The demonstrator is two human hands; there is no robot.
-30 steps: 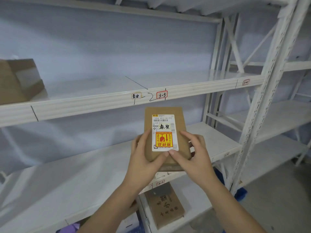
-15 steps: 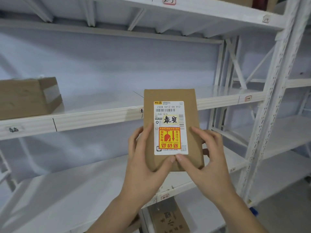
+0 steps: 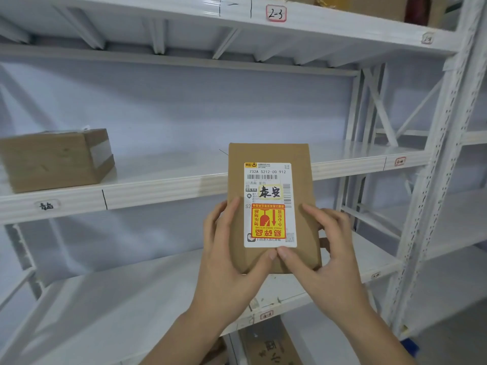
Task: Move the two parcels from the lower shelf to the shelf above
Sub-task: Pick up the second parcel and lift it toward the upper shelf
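A flat brown parcel [image 3: 270, 154] with a white shipping label and a red-and-yellow sticker is held up in both hands. My left hand [image 3: 229, 248] grips its lower left edge and my right hand [image 3: 326, 248] its lower right edge, thumbs meeting under the label. The parcel's top overlaps the front edge of the upper shelf [image 3: 163, 185]; its lower part hangs over the lower shelf [image 3: 118, 299]. A second brown parcel [image 3: 55, 159] rests on the upper shelf at the far left.
A higher shelf [image 3: 342, 30] marked 2-3 carries boxes at the top right. White uprights [image 3: 432, 185] stand to the right, with more shelving beyond. Below the lower shelf lies a brown box [image 3: 271, 346] with printed characters.
Both hands have lifted the parcel from low over the lower shelf up to the level of the upper shelf's edge. The view has tilted upward, showing the top shelf.
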